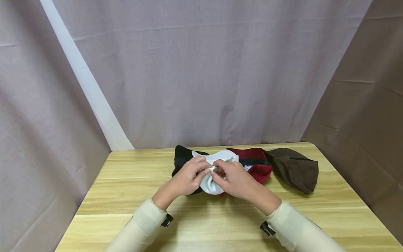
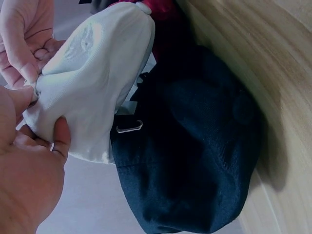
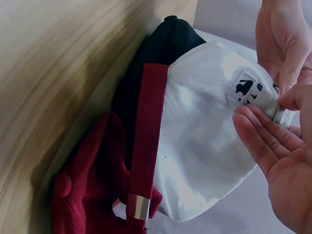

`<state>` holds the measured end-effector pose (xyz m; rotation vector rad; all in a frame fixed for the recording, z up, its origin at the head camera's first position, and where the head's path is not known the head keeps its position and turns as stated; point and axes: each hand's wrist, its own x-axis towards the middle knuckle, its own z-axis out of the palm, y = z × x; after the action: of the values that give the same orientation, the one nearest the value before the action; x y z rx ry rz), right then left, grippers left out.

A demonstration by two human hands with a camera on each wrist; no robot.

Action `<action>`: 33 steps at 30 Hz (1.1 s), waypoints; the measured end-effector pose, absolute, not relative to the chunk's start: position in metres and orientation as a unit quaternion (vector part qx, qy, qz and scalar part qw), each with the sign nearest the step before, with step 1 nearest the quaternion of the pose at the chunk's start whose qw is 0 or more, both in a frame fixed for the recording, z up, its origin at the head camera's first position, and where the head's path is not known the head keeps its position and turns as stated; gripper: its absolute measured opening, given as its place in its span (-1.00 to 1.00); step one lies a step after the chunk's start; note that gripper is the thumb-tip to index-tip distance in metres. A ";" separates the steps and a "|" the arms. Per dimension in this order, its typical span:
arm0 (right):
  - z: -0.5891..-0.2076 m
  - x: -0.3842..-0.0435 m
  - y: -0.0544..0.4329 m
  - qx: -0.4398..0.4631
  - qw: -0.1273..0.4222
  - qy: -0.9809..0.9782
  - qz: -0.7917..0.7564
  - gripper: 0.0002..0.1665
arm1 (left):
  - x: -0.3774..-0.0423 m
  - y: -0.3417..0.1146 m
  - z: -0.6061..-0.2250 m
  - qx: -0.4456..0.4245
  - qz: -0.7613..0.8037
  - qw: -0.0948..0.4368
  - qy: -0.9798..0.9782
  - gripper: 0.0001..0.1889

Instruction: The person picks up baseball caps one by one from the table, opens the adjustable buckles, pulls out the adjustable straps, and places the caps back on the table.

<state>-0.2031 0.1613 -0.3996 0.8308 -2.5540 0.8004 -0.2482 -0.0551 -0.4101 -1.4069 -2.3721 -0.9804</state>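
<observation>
Both hands work at the back strap of a white baseball cap (image 1: 211, 185) near the far side of the table. My left hand (image 1: 190, 176) pinches the strap between thumb and fingers, its other fingers against the cloth. From the other side my right hand (image 1: 237, 180) pinches the strap too, fingertips almost meeting the left ones. A silvery buckle (image 3: 282, 115) shows by the right thumb in the right wrist view. That view also shows a small black logo (image 3: 243, 88) on the white crown. The strap's end is hidden by fingers.
A black cap (image 2: 195, 141) with a metal strap buckle lies left of the white one. To the right is a dark red cap (image 1: 262, 172), then a brown cap (image 1: 296, 171) at the far right. All rest on a wooden table (image 1: 132, 189) before a grey curtain (image 1: 189, 80).
</observation>
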 end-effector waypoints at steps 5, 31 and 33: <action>-0.399 -0.204 0.164 0.299 0.154 -0.902 0.270 -0.80 | -0.248 -0.055 -0.410 -0.483 -0.333 0.104 -0.803 -0.78; -0.399 -0.200 0.176 0.301 0.086 -0.892 0.326 -0.65 | -0.250 -0.057 -0.417 -0.481 -0.378 0.095 -0.785 -0.79; -0.399 -0.200 0.178 0.301 0.090 -0.891 0.328 -0.65 | -0.250 -0.057 -0.417 -0.481 -0.378 0.096 -0.785 -0.80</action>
<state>-0.1999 0.1775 -0.3988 0.8948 -2.6493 0.9759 -0.2498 -0.0574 -0.4175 -1.4266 -2.3255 -1.1206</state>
